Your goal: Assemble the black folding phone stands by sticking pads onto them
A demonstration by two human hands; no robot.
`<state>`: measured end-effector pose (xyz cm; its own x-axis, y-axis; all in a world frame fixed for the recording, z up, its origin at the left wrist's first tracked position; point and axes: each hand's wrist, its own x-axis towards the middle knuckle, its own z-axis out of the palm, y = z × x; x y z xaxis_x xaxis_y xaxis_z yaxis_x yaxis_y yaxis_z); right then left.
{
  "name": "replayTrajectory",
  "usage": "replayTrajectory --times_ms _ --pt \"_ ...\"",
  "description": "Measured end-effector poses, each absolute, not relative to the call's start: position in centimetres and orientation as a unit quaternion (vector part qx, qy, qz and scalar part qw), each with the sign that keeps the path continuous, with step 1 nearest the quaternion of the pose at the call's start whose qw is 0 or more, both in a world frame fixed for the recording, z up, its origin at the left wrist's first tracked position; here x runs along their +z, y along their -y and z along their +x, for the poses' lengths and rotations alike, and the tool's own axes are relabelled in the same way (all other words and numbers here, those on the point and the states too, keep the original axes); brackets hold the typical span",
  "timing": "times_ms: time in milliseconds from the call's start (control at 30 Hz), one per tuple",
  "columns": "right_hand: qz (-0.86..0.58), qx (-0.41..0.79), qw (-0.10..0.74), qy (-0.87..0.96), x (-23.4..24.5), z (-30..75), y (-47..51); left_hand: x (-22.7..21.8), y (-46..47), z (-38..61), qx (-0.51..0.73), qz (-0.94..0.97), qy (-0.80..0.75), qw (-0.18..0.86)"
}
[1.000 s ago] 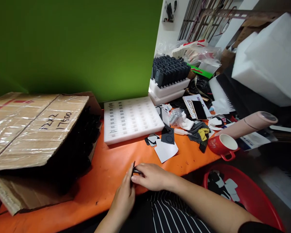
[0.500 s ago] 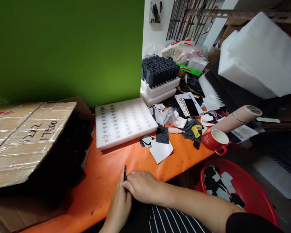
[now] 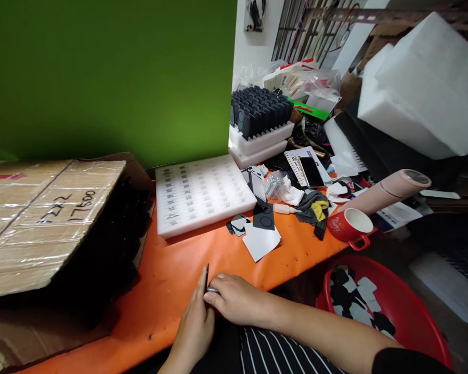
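At the table's front edge, my left hand is closed on a thin black flat piece, seen edge-on and upright. My right hand presses close beside it, fingers curled round a slim grey ribbed metal tool. Most of that tool is hidden in the fist, and so is its contact with the black piece. Beyond the hands lies a white foam tray with rows of slots, a few columns holding small metallic-looking parts. Dark sheets and white papers lie to its right.
An open cardboard box filled with dark parts stands at left. Black pieces fill a foam rack at the back. A red mug and a pink flask stand at right, above a red basin of scraps.
The grey ribbed tool now shows between my right hand and the black piece. Both hands sit slightly further right in the picture; the whole view has shifted a little.
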<state>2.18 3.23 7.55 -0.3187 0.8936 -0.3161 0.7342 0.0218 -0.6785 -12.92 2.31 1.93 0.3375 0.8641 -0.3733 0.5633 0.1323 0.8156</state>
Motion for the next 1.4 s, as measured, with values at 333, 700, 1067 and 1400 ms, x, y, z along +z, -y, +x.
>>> replayTrajectory --times_ms 333,700,1067,1400 --pt "-0.532 0.384 0.069 0.752 7.2 2.6 -3.8 2.3 -2.1 -12.8 0.179 0.608 -0.545 0.548" --pt "-0.566 0.359 0.078 0.738 7.9 3.2 -4.4 2.8 -2.4 -12.3 0.225 0.489 -0.529 0.656" --pt "-0.57 0.328 0.073 0.75 8.1 3.2 -4.4 2.5 -2.7 -13.3 0.179 0.621 -0.517 0.56" --pt "-0.558 0.348 0.087 0.749 7.9 2.8 -4.5 3.7 -2.7 -12.7 0.147 0.656 -0.538 0.509"
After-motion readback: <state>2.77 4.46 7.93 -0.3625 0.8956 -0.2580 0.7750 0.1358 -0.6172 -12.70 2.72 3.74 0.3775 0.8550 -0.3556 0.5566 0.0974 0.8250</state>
